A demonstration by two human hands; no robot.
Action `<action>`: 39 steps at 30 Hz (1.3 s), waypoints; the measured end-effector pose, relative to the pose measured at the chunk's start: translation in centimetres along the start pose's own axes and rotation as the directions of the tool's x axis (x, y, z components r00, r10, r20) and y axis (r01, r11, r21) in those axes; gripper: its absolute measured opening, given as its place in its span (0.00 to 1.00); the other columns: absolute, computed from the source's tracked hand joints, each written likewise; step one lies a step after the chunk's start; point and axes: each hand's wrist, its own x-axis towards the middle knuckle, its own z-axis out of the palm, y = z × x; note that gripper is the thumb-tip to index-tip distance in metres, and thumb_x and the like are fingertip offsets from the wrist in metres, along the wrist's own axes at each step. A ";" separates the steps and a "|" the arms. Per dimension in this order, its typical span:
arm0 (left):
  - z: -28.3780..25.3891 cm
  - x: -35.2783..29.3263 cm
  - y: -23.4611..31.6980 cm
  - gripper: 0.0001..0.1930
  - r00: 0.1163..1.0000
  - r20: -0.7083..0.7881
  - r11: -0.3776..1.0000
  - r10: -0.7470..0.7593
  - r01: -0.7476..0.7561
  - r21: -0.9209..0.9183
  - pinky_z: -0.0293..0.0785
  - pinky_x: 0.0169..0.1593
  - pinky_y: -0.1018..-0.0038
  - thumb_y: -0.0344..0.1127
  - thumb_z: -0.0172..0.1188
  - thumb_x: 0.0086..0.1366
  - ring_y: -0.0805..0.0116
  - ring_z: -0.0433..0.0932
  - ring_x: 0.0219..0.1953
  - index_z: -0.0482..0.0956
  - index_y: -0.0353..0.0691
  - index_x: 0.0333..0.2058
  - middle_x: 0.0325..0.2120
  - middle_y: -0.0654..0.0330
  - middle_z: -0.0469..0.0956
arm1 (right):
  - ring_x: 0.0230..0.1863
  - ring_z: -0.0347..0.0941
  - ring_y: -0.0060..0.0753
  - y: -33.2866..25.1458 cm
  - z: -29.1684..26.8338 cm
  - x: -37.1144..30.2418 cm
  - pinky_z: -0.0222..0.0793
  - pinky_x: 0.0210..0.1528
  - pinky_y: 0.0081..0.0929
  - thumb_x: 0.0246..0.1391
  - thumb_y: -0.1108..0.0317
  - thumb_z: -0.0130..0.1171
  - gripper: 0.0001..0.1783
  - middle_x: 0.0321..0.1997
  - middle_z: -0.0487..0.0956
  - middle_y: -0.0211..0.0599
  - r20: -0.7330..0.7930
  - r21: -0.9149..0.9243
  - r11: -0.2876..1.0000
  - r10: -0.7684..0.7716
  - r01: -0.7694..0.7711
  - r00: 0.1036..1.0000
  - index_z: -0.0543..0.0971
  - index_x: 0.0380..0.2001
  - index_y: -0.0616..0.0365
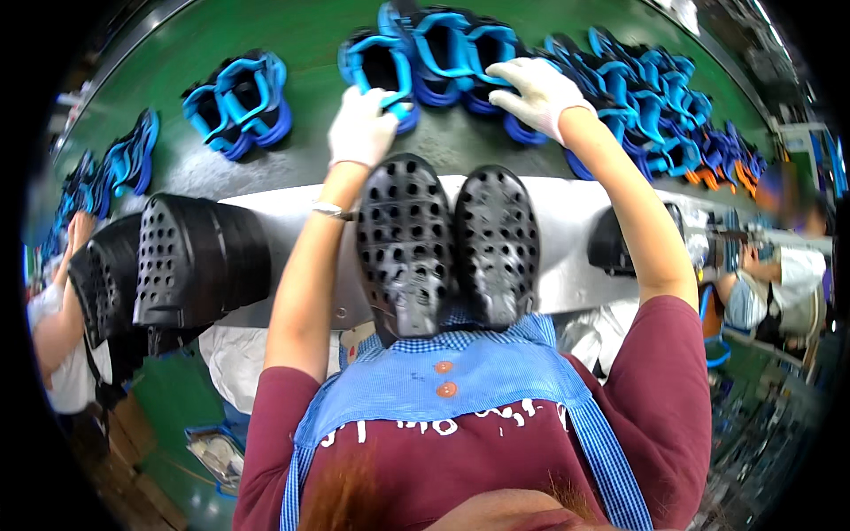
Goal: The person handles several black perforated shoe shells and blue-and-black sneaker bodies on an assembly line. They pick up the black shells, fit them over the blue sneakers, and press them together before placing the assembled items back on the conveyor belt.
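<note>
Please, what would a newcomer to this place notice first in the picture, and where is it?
Probably the two black, sole-shaped pieces full of holes, in the centre, at the upper edge of the blue apron. Next, the white-gloved left hand and right hand, at the bright blue-and-black shoes on the green surface beyond.

Both hands [363, 130] wear white gloves [542, 96]; the sleeves [662, 376] are maroon.

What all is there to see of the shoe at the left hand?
The shoe looks padded and fabric-like, black inside with a bright blue collar and darker blue low down. It sits on the green surface, opening upward. The gloved left hand is at its near end, seemingly touching it; another shoe stands close on its right.
</note>
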 end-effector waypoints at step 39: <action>-7.3 -1.8 0.4 0.23 0.974 -0.080 0.779 -0.213 0.120 -0.616 0.77 0.44 0.76 0.42 0.58 0.67 0.68 0.81 0.41 0.75 0.31 0.54 0.41 0.52 0.81 | 0.41 0.74 0.24 -2.2 -9.5 -25.3 0.71 0.49 0.25 0.46 0.72 0.68 0.21 0.40 0.77 0.34 -0.341 0.470 0.787 0.579 -0.399 0.740 0.74 0.44 0.63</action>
